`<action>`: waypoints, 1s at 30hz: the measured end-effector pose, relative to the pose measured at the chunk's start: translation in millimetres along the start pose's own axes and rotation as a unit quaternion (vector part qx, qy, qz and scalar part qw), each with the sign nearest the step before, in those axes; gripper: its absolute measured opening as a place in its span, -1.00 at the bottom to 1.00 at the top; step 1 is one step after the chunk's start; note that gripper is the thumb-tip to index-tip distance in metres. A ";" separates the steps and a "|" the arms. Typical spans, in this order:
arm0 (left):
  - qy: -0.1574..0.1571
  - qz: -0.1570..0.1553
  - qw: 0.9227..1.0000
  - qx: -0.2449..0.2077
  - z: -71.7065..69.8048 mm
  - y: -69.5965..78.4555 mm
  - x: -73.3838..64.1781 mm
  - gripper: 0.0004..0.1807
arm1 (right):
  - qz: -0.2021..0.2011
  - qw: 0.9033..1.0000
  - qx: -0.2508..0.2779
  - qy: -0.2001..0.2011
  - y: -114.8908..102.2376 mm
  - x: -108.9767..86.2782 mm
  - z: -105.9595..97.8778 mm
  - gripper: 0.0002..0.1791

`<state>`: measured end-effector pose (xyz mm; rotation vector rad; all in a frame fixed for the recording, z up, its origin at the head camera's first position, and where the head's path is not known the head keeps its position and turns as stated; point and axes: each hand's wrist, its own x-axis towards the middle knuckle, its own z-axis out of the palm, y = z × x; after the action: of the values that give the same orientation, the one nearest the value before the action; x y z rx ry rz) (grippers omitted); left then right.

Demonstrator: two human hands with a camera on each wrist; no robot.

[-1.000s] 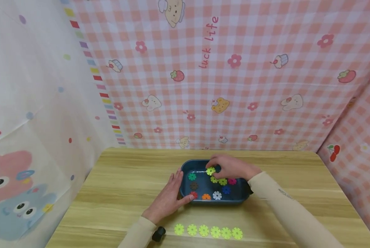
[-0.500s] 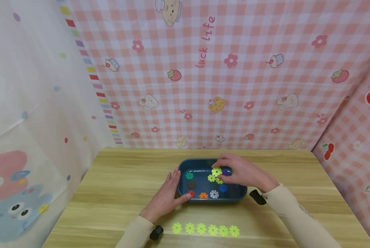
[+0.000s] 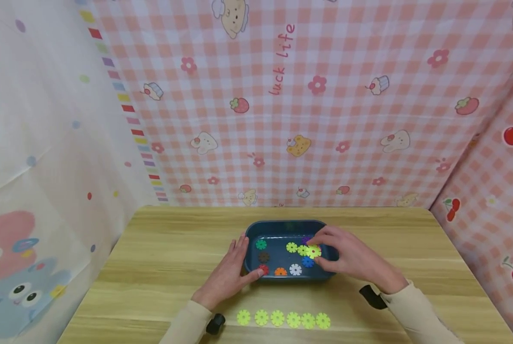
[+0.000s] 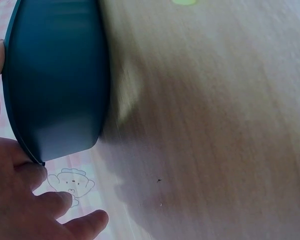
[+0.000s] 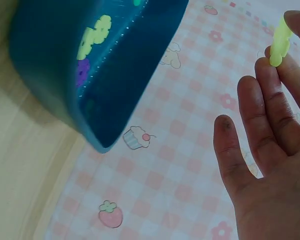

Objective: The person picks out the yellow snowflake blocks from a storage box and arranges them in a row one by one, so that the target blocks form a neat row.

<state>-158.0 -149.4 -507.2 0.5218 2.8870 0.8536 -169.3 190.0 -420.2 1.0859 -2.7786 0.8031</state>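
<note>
The left hand (image 3: 223, 274) holds the left end of a dark blue tray (image 3: 282, 229), its fingers along the outer side and its thumb over the front rim. Above the tray's right part, the right hand (image 3: 351, 255) pinches a yellow-green snowflake disc (image 5: 281, 42) between thumb and fingertips; its other fingers are spread. Two more yellow-green discs (image 3: 291, 247) lie in the tray. Around them lie a green disc (image 3: 261, 244), a brown disc (image 3: 263, 257), a red disc (image 3: 263, 269), an orange disc (image 3: 280, 272), a white disc (image 3: 295, 269), a blue disc (image 3: 308, 262) and a partly covered purple disc (image 3: 306, 240).
Several yellow-green discs (image 3: 277, 318) form a row on the wooden table (image 3: 174, 258), in front of the tray. A pink checked cloth (image 3: 256, 119) hangs behind the table. Each wrist wears a black device (image 3: 372, 297).
The right hand has moved right across the tray with the yellow-green disc in its fingers. The left hand stays on the tray. The head view has shifted slightly.
</note>
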 end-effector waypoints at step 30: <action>-0.003 -0.017 1.000 -0.001 1.7 2.6 0.4 0.07 | -0.030 0.998 -0.005 0.061 7.5 -92.3 36.5 -0.55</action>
<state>-157.3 -146.3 -507.3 0.4740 2.8810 0.8488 -99.8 234.0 -476.3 1.0756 -2.6340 0.8198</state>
